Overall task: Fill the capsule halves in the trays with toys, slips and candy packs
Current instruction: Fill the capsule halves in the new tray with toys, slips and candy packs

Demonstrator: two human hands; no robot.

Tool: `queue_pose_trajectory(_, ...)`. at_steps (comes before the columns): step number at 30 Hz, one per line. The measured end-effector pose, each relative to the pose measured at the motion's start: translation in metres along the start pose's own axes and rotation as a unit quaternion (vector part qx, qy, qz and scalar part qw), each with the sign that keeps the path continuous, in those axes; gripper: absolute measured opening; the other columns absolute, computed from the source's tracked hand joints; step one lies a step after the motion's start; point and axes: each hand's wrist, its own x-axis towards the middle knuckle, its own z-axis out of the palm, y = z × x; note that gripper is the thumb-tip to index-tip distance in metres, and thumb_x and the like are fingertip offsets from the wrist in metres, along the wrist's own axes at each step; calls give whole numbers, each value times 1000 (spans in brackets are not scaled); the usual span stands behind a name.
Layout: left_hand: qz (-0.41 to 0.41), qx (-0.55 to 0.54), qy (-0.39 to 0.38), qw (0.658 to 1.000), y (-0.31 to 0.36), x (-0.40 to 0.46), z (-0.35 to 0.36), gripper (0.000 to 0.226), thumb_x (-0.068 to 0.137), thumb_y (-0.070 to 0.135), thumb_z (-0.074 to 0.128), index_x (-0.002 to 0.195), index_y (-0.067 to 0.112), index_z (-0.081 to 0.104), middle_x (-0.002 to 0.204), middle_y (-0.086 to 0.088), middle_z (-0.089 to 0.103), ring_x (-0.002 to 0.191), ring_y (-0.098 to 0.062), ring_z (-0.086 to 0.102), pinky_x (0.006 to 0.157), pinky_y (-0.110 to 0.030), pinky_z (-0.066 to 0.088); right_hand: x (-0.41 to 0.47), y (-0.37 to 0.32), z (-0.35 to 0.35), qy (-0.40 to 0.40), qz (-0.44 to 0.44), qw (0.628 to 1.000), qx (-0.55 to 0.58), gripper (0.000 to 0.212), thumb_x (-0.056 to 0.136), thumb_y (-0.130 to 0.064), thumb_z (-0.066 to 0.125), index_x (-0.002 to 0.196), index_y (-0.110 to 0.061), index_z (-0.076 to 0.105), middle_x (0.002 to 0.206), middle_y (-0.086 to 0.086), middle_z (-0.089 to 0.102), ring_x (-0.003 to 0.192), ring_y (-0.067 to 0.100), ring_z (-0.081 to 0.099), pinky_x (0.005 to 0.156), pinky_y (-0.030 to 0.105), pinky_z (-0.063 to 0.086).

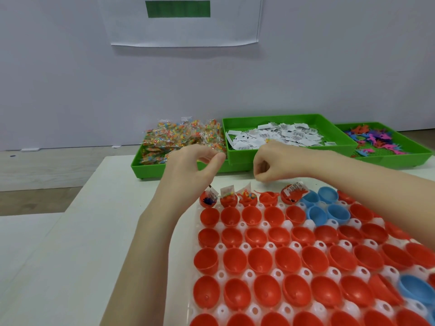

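A white tray (244,246) in front of me holds several red capsule halves (235,260) and a few blue ones (328,212). Five halves in the far row (247,198) hold toys, slips or candy. My left hand (193,168) hovers over the near edge of the candy tray, thumb and forefinger pinching what looks like a clear candy pack (213,150). Just above the far row, my right hand (270,165) is curled in a loose fist; whether it holds anything is hidden.
Three green trays stand at the back of the white table: candy packs (179,135) on the left, paper slips (282,135) in the middle, small coloured plastic toys (376,142) on the right. A white wall rises behind them. The table's left edge (89,184) drops to a wooden floor.
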Motion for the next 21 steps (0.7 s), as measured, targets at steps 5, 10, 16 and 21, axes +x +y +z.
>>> queue_pose_trajectory(5,-1,-35,-7,999,11,0,4,17,89,29,58,88,18,70,77,24,58,74,19,51,67,3,36,-23,-4,-24,52,-24,975,213,10,81,-19,65,82,-18,75,76,-5,72,68,0,64,61,7,47)
queue_pose_trajectory(10,45,46,-100,993,27,-3,17,19,81,32,65,94,20,72,79,19,57,85,-3,56,86,-27,44,-42,-6,-24,-39,-3,990,137,11,84,-22,62,87,-23,73,75,-9,71,66,-5,62,62,9,47)
queue_pose_trajectory(16,68,183,-172,966,30,-7,34,31,86,40,56,115,30,62,112,11,62,114,-12,44,81,-28,15,-42,-8,-15,-4,5,992,126,12,79,-16,68,91,-20,70,61,-19,62,57,-13,57,54,3,41)
queue_pose_trajectory(21,80,213,-173,958,26,-5,35,34,85,42,57,117,30,60,115,14,61,117,-10,42,86,-28,12,-44,-6,-8,44,-10,987,153,17,72,-11,75,87,-18,71,59,-20,64,57,-11,60,53,2,42)
